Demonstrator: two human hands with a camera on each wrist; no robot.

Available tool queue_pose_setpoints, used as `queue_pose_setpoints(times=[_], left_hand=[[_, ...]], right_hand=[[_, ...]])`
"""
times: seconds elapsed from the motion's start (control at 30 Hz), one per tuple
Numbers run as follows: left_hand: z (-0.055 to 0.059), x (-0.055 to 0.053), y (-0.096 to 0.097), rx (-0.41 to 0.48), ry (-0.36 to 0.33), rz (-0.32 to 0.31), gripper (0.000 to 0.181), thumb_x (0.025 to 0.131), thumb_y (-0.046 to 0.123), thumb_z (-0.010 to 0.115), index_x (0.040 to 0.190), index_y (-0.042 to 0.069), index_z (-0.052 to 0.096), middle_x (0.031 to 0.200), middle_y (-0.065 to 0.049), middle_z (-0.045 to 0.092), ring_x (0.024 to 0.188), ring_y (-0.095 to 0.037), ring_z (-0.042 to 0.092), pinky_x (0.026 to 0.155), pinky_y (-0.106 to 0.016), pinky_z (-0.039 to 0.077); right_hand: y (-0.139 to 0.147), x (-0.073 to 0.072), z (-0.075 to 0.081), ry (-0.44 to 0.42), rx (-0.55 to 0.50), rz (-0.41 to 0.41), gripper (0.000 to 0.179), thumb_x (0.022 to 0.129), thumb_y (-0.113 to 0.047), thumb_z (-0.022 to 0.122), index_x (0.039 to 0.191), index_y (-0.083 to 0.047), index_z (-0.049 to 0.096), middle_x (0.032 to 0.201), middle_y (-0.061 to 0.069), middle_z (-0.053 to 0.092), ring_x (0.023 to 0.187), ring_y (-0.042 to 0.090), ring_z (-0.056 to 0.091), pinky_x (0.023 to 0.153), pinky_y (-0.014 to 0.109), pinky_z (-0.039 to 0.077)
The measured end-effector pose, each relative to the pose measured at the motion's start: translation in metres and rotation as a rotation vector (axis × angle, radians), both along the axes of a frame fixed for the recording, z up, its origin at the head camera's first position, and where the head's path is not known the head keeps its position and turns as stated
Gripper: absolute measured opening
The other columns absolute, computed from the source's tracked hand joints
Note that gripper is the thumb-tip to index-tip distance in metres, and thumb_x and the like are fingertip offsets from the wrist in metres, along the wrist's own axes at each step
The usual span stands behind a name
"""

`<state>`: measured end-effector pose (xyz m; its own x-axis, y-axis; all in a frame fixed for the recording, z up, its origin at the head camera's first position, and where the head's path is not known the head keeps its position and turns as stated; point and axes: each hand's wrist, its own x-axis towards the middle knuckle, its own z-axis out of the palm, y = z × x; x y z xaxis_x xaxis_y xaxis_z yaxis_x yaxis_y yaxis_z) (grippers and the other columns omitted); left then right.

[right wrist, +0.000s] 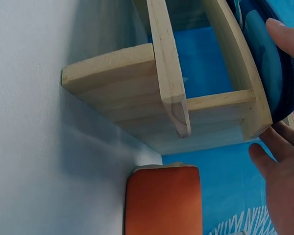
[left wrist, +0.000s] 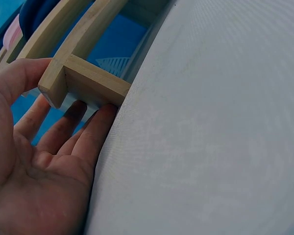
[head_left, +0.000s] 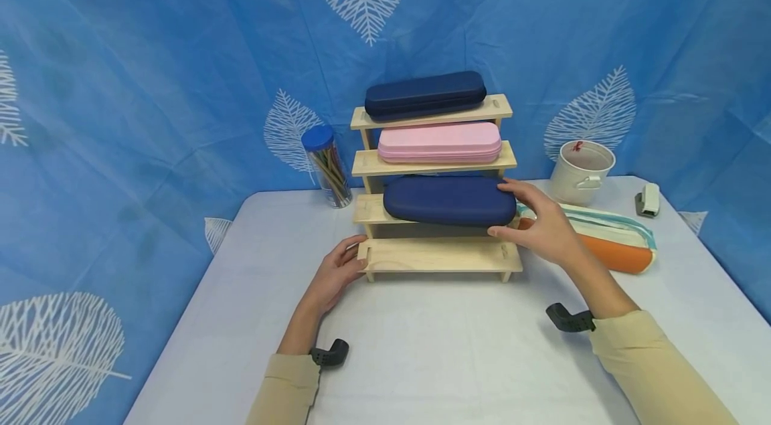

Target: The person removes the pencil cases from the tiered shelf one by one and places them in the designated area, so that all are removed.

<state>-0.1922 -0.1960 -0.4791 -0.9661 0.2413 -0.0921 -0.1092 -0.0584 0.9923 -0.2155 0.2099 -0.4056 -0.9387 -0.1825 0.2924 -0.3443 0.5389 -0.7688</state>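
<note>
The fingers of the right hand (head_left: 548, 227) are bent around the right end of the blue case (head_left: 448, 201), thumb on one side and fingertips on the other, the case clamped between them. In the right wrist view this grip sits at the right edge, with the case at upper right. The left hand (head_left: 337, 274), left of centre at the bottom of the rack (head_left: 440, 254), has its thumb and fingers curled on the lowest board's left end; in the left wrist view the fingers are somewhat apart from each other.

The blue case lies level with the second board from the bottom, at the centre of the frame; whether its whole weight is on the board I cannot tell. Above it, the pink case (head_left: 440, 142) lies on the next board, and the navy case (head_left: 424, 96) on the top one, slightly askew.

Farther out, the jar (head_left: 328, 167), blue-lidded with sticks inside, leans just left of the rack. To the right of centre lies the orange pouch (head_left: 614, 249), partly behind the right hand, with the white pot (head_left: 569, 181) behind it and the stapler (head_left: 648, 200) near the table's right edge. The white table (head_left: 434, 358) fills the lower frame, and blue cloth (head_left: 181, 43) with white leaves fills the upper.
</note>
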Motion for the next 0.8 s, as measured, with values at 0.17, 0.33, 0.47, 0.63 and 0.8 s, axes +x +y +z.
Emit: queue_pose_setpoints(times=[0.17,0.33,0.47,0.63,0.8], left_hand=[[-0.001,0.0,0.0,-0.003,0.001,0.001,0.05,0.09,0.012,0.067,0.137,0.017,0.049,0.138,-0.012,0.049,0.121,-0.027,0.053,0.095,-0.038,0.047],[0.0,-0.001,0.0,-0.006,0.003,-0.002,0.05,0.091,0.013,0.067,0.138,0.017,0.049,0.138,-0.011,0.048,0.121,-0.027,0.053,0.095,-0.038,0.047],[0.002,-0.001,0.001,-0.014,-0.001,-0.001,0.052,0.09,0.014,0.068,0.138,0.017,0.049,0.139,-0.011,0.048,0.121,-0.027,0.052,0.094,-0.039,0.047],[0.003,-0.002,0.001,-0.023,-0.008,0.011,0.052,0.089,0.015,0.068,0.137,0.018,0.049,0.138,-0.011,0.049,0.121,-0.027,0.052,0.095,-0.039,0.047],[0.008,0.002,0.001,-0.019,-0.021,-0.002,0.051,0.091,0.011,0.066,0.139,0.016,0.048,0.14,-0.013,0.047,0.122,-0.027,0.051,0.095,-0.038,0.047]], right_hand=[[0.001,0.002,-0.003,0.048,-0.034,-0.01,0.077,0.068,-0.034,0.088,0.136,-0.02,0.055,0.144,0.005,0.043,0.131,0.03,0.04,0.104,0.056,0.034],[0.003,0.006,-0.003,0.068,-0.068,-0.018,0.075,0.067,-0.027,0.09,0.134,-0.017,0.057,0.142,0.003,0.045,0.128,0.026,0.043,0.103,0.047,0.037],[0.006,0.012,0.002,0.066,-0.059,-0.029,0.073,0.067,-0.023,0.09,0.133,-0.016,0.058,0.141,0.001,0.046,0.127,0.024,0.045,0.101,0.031,0.04],[0.002,0.028,0.02,0.081,-0.057,-0.024,0.07,0.07,-0.014,0.088,0.132,-0.007,0.057,0.141,0.007,0.046,0.125,0.03,0.046,0.098,0.024,0.04],[0.002,0.04,0.029,0.076,-0.09,0.007,0.069,0.072,-0.008,0.085,0.133,-0.003,0.055,0.143,0.012,0.043,0.126,0.029,0.044,0.094,0.016,0.04]])
